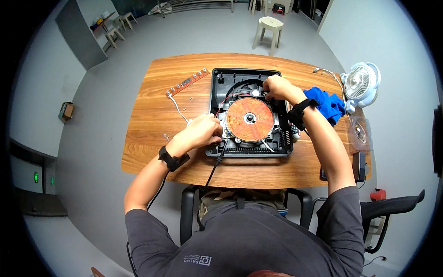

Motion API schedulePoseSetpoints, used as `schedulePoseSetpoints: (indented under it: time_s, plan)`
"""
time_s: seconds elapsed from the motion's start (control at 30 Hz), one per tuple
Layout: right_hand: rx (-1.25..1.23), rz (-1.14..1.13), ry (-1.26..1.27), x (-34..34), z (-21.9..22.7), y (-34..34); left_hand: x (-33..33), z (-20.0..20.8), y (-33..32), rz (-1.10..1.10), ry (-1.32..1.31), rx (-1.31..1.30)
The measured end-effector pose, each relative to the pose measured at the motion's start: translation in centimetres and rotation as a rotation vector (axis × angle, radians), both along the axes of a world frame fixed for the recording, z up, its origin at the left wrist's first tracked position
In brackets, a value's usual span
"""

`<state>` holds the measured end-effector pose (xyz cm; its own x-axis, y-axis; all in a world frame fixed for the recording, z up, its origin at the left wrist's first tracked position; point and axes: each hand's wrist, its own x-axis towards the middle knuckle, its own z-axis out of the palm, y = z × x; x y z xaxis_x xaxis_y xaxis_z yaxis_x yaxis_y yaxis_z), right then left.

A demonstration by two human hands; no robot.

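Observation:
An opened induction cooker's black housing point(251, 152) lies on the wooden table in front of me. Inside it sits a round copper coil point(240, 123), with a dark fan point(251, 87) behind it. My left hand point(205, 130) is closed at the housing's left side, beside the coil, its fingertips down among the parts there. Over the fan's right side my right hand point(279, 88) is closed, fingers bent down into the housing. Whatever either hand pinches is hidden. A black power cord point(218, 164) runs out of the housing's front edge near my left hand.
An orange circuit strip point(187, 83) with a white cable lies left of the housing, with several small loose screws nearby. Blue cloth point(325, 104), a white fan point(362, 83) and a clear box point(359, 134) are on the right. A stool point(269, 30) stands beyond the table.

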<state>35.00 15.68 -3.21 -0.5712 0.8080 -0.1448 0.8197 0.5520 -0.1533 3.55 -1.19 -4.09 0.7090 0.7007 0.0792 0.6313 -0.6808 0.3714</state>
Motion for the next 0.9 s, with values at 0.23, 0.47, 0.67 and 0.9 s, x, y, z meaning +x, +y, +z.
schedulePoseSetpoints:
  time_s: [0.23, 0.47, 0.67, 0.9]
  plan:
    - [-0.017, -0.029, -0.009, 0.0, -0.1, 0.2, 0.0, -1.0, -0.1, 0.031, -0.049, 0.039]
    - [0.003, -0.006, 0.047, 0.2, -0.1, 0.0, -0.6, -2.4, 1.7, 0.18, -0.345, 0.043]
    - [-0.022, -0.022, 0.033, 0.1, 0.0, 0.0, -0.3, -3.1, 1.6, 0.203, -0.315, 0.101]
    - [-0.043, -0.035, -0.014, -0.1, 0.4, 0.0, -0.2, -3.7, 1.6, 0.208, -0.295, 0.088]
